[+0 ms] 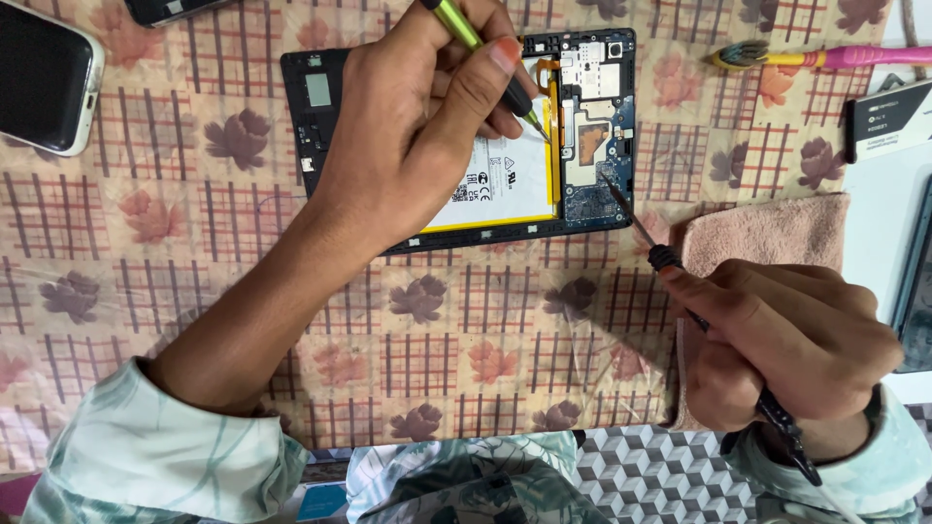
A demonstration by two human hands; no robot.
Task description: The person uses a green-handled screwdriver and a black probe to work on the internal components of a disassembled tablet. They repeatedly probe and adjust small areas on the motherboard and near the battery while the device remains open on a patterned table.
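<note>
**Two tools over the opened tablet**

On the desk (pixel 146 252), under its leaf-patterned cover, the opened tablet (pixel 330 126) is lying face down with its back removed, so its white battery (pixel 505 184) and blue circuit board (pixel 594 146) are showing. Your left hand (pixel 417 126) is reaching across the tablet and gripping a green-handled tool (pixel 456 24) between thumb and fingers; its fine tip is pointing at the orange strip running between battery and board. Your right hand (pixel 786 340) is closing around a black-handled screwdriver (pixel 670 260), fingers curled tight, with the thin shaft slanting up so the tip is sitting over the board's lower right part. Whether that tip is touching the board, you cannot tell from here.

A pink cloth (pixel 767 233) is lying just beside the tablet's right edge, partly under your right hand. A pink-handled brush (pixel 806 56) is resting near the top right, and a phone in a white case (pixel 44 78) is sitting well apart at the top left.
</note>
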